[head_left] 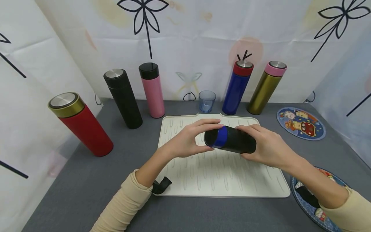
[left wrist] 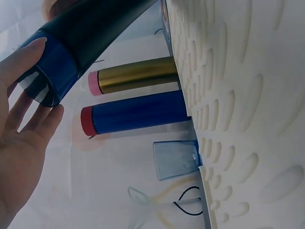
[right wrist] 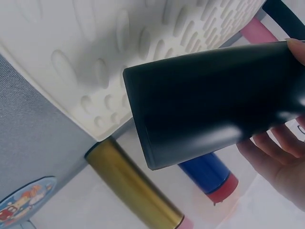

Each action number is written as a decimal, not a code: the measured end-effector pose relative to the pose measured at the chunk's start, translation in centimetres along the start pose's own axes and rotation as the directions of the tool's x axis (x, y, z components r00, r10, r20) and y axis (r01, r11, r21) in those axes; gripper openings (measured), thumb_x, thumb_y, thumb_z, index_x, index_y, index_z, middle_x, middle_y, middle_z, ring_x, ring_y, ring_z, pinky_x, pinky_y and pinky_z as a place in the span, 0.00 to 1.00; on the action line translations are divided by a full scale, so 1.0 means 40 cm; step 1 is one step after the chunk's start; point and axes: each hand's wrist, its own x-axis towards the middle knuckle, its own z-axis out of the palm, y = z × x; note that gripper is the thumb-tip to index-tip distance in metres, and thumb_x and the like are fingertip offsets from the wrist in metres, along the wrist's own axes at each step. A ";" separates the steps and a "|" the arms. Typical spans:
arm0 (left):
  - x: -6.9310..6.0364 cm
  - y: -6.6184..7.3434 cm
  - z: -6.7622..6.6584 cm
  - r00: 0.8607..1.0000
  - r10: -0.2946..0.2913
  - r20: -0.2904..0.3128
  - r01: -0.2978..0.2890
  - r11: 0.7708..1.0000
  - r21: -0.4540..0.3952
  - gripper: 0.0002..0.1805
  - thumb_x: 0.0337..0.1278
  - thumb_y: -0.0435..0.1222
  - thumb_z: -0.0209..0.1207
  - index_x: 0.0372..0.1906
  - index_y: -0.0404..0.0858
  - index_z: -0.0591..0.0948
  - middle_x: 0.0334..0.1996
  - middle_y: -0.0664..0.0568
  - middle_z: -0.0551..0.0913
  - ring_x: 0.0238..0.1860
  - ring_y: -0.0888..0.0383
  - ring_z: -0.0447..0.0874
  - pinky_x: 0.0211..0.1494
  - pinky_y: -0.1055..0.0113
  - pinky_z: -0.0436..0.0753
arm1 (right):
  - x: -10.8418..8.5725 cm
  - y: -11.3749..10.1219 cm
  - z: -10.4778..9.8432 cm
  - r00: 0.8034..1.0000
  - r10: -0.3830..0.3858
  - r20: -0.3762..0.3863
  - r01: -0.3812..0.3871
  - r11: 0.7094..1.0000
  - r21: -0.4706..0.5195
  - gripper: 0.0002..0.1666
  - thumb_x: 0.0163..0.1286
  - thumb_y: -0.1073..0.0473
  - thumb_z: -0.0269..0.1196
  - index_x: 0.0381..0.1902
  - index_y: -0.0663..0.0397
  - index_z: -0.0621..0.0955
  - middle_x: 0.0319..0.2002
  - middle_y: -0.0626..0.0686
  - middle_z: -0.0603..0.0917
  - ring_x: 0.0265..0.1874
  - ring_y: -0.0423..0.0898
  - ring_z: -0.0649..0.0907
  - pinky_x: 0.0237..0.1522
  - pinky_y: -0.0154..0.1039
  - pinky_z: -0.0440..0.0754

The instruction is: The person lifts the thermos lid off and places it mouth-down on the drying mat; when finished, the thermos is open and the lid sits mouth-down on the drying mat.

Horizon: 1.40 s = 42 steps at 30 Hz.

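Observation:
Above the white ribbed mat, both hands hold a black thermos bottle tilted nearly on its side. My left hand pinches its blue collar or lid between thumb and fingers, at the left end. In the left wrist view, the end face within the blue band looks dark and glossy; whether it is an opening I cannot tell. Around the body, towards the base, my right hand grips with thumb and fingers. The right wrist view shows the plain black base end reaching past the right hand.
At left stand a red thermos, a black one and a pink one. Behind the mat are a small clear blue cup, a blue thermos and a gold one. Cartoon-printed oval mats lie at right.

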 end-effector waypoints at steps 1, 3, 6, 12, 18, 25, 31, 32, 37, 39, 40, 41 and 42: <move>0.000 0.001 -0.002 1.000 0.006 -0.003 -0.006 1.000 0.002 0.37 0.41 0.28 0.73 0.62 0.34 0.74 0.63 0.44 0.70 0.65 0.59 0.64 0.63 0.68 0.67 | 0.001 -0.001 0.001 1.000 0.003 0.001 -0.003 1.000 0.000 0.48 0.36 0.58 0.81 0.59 0.55 0.74 0.45 0.61 0.79 0.40 0.57 0.81 0.37 0.58 0.81; 0.001 0.002 -0.004 1.000 0.016 -0.006 -0.016 1.000 0.003 0.37 0.40 0.28 0.74 0.61 0.34 0.74 0.62 0.43 0.71 0.65 0.59 0.65 0.62 0.68 0.68 | 0.002 -0.002 0.003 1.000 0.013 0.007 -0.013 1.000 0.003 0.48 0.37 0.58 0.81 0.59 0.56 0.74 0.45 0.61 0.79 0.40 0.57 0.81 0.38 0.58 0.81; 0.001 0.002 -0.004 1.000 0.021 -0.010 -0.021 1.000 0.002 0.37 0.39 0.28 0.74 0.61 0.33 0.74 0.62 0.43 0.71 0.64 0.58 0.65 0.62 0.68 0.68 | 0.002 -0.004 0.004 0.999 0.030 0.012 -0.030 1.000 -0.001 0.48 0.37 0.57 0.81 0.59 0.55 0.74 0.45 0.61 0.79 0.41 0.58 0.81 0.39 0.59 0.81; 0.000 -0.001 -0.002 1.000 0.003 -0.016 -0.003 1.000 -0.007 0.37 0.38 0.28 0.74 0.60 0.34 0.75 0.61 0.45 0.72 0.64 0.59 0.66 0.62 0.68 0.69 | 0.002 -0.008 0.005 0.999 0.048 0.020 -0.048 0.999 -0.006 0.48 0.37 0.57 0.81 0.60 0.55 0.74 0.45 0.61 0.78 0.41 0.58 0.80 0.39 0.59 0.80; -0.002 0.002 -0.006 1.000 -0.009 -0.019 0.009 1.000 -0.010 0.37 0.37 0.28 0.75 0.60 0.34 0.76 0.61 0.45 0.73 0.64 0.59 0.66 0.62 0.68 0.69 | 0.003 -0.013 0.006 0.998 0.054 0.014 -0.054 0.999 -0.002 0.48 0.37 0.58 0.81 0.59 0.56 0.74 0.45 0.62 0.78 0.41 0.59 0.80 0.39 0.60 0.80; -0.002 0.004 -0.007 0.998 -0.052 -0.025 0.051 0.998 -0.030 0.37 0.36 0.28 0.75 0.60 0.34 0.76 0.60 0.44 0.73 0.63 0.59 0.67 0.62 0.68 0.69 | 0.006 -0.015 0.014 0.998 0.060 0.007 -0.060 0.998 0.007 0.48 0.37 0.59 0.81 0.59 0.57 0.74 0.44 0.62 0.79 0.40 0.58 0.80 0.38 0.59 0.81; -0.004 0.005 -0.006 0.996 -0.087 -0.034 0.085 0.995 -0.046 0.38 0.36 0.29 0.76 0.60 0.34 0.76 0.59 0.46 0.74 0.62 0.59 0.67 0.60 0.68 0.70 | 0.006 -0.014 0.020 0.998 0.057 0.006 -0.057 0.998 0.016 0.48 0.37 0.59 0.81 0.59 0.56 0.74 0.44 0.62 0.79 0.40 0.59 0.80 0.38 0.59 0.81; -0.005 0.006 -0.005 0.994 -0.099 -0.036 0.096 0.994 -0.058 0.38 0.36 0.29 0.76 0.60 0.34 0.76 0.59 0.46 0.74 0.61 0.59 0.68 0.59 0.68 0.72 | 0.006 -0.013 0.021 0.998 0.055 0.005 -0.055 0.998 0.017 0.48 0.37 0.59 0.81 0.59 0.56 0.74 0.44 0.62 0.79 0.40 0.59 0.80 0.38 0.59 0.81; -0.004 0.014 -0.001 0.973 -0.226 -0.053 0.219 0.969 -0.115 0.38 0.38 0.31 0.75 0.61 0.36 0.75 0.56 0.47 0.74 0.56 0.58 0.71 0.51 0.69 0.78 | 0.006 -0.013 0.024 0.999 0.040 -0.008 -0.039 0.999 0.016 0.48 0.36 0.59 0.81 0.59 0.56 0.74 0.44 0.62 0.79 0.40 0.59 0.80 0.38 0.59 0.81; -0.003 0.018 0.003 0.948 -0.312 -0.070 0.300 0.944 -0.135 0.36 0.40 0.35 0.75 0.61 0.38 0.75 0.52 0.49 0.75 0.52 0.58 0.74 0.47 0.69 0.80 | 0.006 -0.015 0.025 0.999 0.034 -0.017 -0.034 0.999 0.011 0.49 0.36 0.59 0.81 0.59 0.57 0.74 0.44 0.62 0.79 0.40 0.59 0.81 0.37 0.59 0.81; -0.002 0.019 0.004 0.933 -0.351 -0.080 0.338 0.930 -0.144 0.36 0.41 0.37 0.75 0.61 0.40 0.76 0.51 0.50 0.75 0.50 0.58 0.75 0.45 0.70 0.81 | 0.006 -0.016 0.025 0.999 0.032 -0.021 -0.032 0.999 0.008 0.49 0.36 0.59 0.81 0.59 0.57 0.74 0.44 0.62 0.79 0.40 0.59 0.81 0.37 0.59 0.81; -0.001 0.021 0.005 0.919 -0.385 -0.089 0.369 0.917 -0.152 0.35 0.42 0.38 0.75 0.60 0.40 0.76 0.49 0.51 0.76 0.48 0.58 0.76 0.43 0.70 0.81 | 0.006 -0.017 0.025 0.999 0.031 -0.026 -0.031 1.000 0.006 0.49 0.36 0.58 0.81 0.59 0.57 0.74 0.44 0.62 0.78 0.40 0.59 0.80 0.37 0.60 0.80; -0.001 0.022 0.006 0.907 -0.411 -0.097 0.394 0.906 -0.154 0.35 0.42 0.40 0.74 0.60 0.41 0.76 0.48 0.52 0.76 0.46 0.58 0.77 0.42 0.70 0.81 | 0.006 -0.019 0.025 0.999 0.029 -0.031 -0.028 1.000 0.003 0.49 0.36 0.58 0.81 0.59 0.57 0.73 0.45 0.62 0.78 0.40 0.60 0.80 0.37 0.60 0.81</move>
